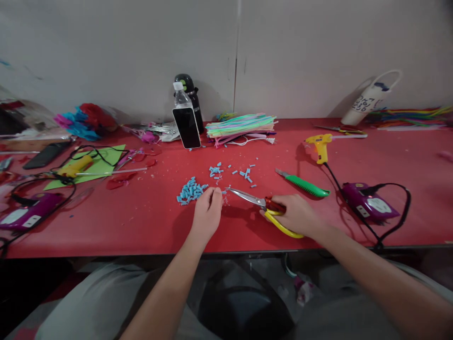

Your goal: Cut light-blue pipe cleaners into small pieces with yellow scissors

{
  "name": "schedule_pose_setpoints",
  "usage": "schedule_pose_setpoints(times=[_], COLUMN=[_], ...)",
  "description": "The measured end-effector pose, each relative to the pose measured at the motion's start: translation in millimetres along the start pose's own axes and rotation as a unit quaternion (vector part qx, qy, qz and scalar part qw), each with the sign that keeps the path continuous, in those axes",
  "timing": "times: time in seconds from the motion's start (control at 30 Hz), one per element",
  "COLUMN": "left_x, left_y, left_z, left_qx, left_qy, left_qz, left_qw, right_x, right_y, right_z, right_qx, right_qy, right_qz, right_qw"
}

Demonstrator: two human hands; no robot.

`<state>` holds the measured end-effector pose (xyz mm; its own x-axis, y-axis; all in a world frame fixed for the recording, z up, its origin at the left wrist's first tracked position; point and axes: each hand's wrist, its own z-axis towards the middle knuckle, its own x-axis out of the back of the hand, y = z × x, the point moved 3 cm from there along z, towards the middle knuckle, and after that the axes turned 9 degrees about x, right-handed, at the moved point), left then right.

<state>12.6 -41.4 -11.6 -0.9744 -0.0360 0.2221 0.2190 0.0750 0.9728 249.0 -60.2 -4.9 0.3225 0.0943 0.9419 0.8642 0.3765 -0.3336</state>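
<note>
The worktop (141, 226) is bright red. The little cut bits (191, 191) on it are light blue. The scissors (264, 205) have shiny silver blades with red and yellow handles. The knife (306, 185) is green. The glue gun (319, 144) is yellow. The power box (366, 202) is purple with a black cord. The straws (240, 125) are pale green, pink and blue. The paper sheet (102, 160) is lime green.

The right hand (299, 216) covered most of the scissors' yellow handles (283, 227). The left hand (207, 212) hid whatever its fingertips pinched. The bottle (181, 97) stood partly behind a black phone (186, 127). The writing on the white bag (370, 101) was too small to read. The colourful sticks (414, 115) ran off the right edge.
</note>
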Motion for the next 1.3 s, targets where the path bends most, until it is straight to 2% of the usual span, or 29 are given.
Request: schedule_pose_setpoints(times=[0.6, 1.07, 1.3], left_x=[-0.3, -1.8, -1.3], left_y=[4.5, 5.4, -0.3], left_z=[-1.0, -1.1, 0.7], left_qx=[0.011, 0.012, 0.017], left_qy=[-0.008, -0.023, -0.017], left_qz=[-0.013, -0.003, -0.021], left_qw=[1.0, 1.0, 0.999], right_x=[0.3, -3.4, -1.2], right_y=[0.6, 1.7, 2.4], right_z=[-3.0, -0.5, -3.4], right_qx=[0.02, -0.021, 0.01], right_qy=[-0.003, -0.006, 0.009], right_qz=[-0.002, -0.025, 0.01], right_qw=[1.0, 0.999, 1.0])
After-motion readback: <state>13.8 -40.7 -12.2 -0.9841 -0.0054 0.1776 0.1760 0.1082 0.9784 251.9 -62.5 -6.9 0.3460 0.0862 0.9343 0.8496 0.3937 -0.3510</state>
